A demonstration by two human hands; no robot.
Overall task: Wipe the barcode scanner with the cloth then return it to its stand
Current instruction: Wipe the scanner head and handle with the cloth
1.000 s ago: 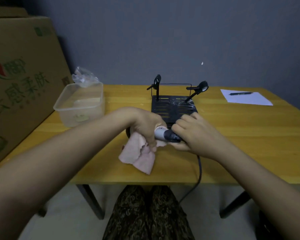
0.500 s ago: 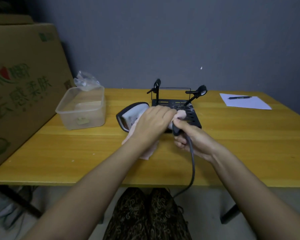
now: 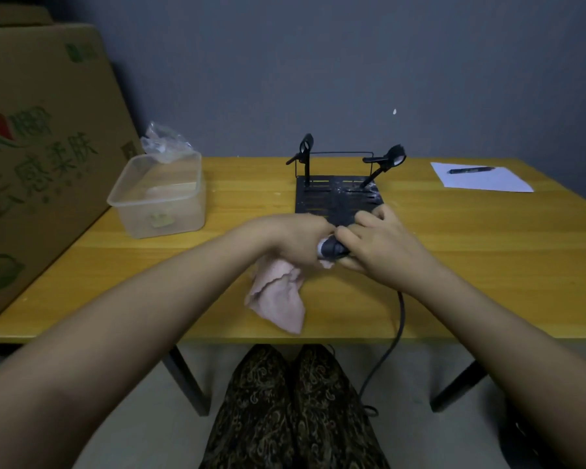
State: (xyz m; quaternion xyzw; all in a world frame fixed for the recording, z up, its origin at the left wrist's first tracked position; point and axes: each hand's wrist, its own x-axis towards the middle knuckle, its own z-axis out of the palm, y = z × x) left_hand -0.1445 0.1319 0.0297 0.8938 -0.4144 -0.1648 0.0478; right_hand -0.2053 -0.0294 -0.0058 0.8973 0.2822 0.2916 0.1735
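Only a short dark and silver piece of the barcode scanner point(image 3: 330, 249) shows between my two hands, over the table's near middle. My right hand point(image 3: 378, 247) grips its handle end; a black cable point(image 3: 400, 319) runs from there over the table's front edge. My left hand point(image 3: 298, 243) is closed on the pink cloth point(image 3: 278, 296) and presses it around the scanner's other end; the loose part of the cloth hangs onto the table. The scanner's head is hidden. The black stand point(image 3: 335, 194), a slotted plate with two upright clips, sits just behind my hands.
A clear plastic tub point(image 3: 158, 201) with a crumpled bag behind it stands at the left on the wooden table point(image 3: 487, 248). A large cardboard box point(image 3: 38, 147) leans at the far left. A sheet of paper point(image 3: 481, 179) with a pen lies at the back right.
Half a second ago the scanner's head showed to the left of my left hand, farther back. Now both hands are nearer to me and lower, and the cloth covers the scanner's head.
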